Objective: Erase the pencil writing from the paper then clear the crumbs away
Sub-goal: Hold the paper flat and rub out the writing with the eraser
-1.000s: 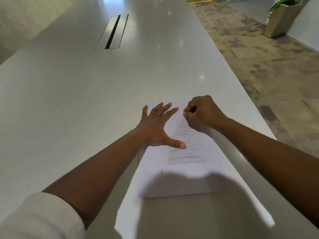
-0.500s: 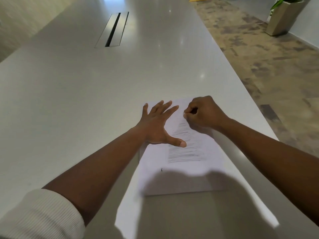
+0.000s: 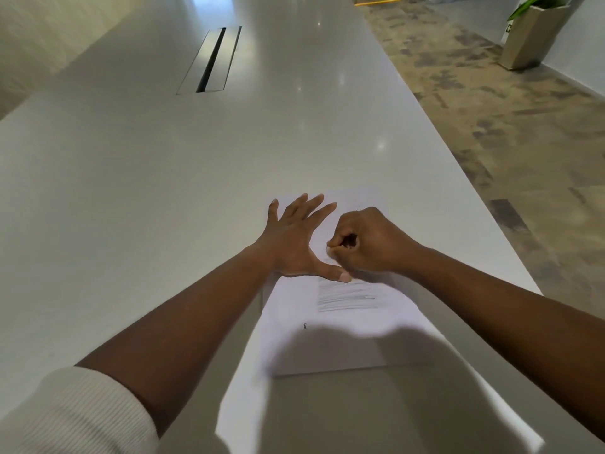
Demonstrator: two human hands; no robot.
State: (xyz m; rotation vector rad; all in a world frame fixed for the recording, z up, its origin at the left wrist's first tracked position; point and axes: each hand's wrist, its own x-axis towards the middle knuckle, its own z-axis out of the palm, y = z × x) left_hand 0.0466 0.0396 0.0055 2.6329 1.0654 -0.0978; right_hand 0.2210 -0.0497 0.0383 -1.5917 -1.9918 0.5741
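Note:
A white sheet of paper point(image 3: 294, 309) lies on the white table point(image 3: 163, 191) near its right edge. Grey pencil lines point(image 3: 350, 298) cross the middle of the sheet. My left hand point(image 3: 294, 240) presses flat on the paper's upper left part, fingers spread and thumb stretched to the right. My right hand point(image 3: 370, 244) is curled into a fist on the paper, right next to that thumb. Its fingertips pinch a small pale eraser point(image 3: 331, 250) against the sheet; most of the eraser is hidden. A tiny dark speck point(image 3: 305, 326) lies below the writing.
A metal cable slot point(image 3: 211, 60) is set into the table far ahead. The table's right edge runs close to the paper, with patterned floor point(image 3: 491, 126) beyond. A planter point(image 3: 530, 34) stands at the far right. My shadow covers the paper's near end.
My right hand has slid down the page toward me and now sits against my left thumb. The left hand stays pressed on the paper.

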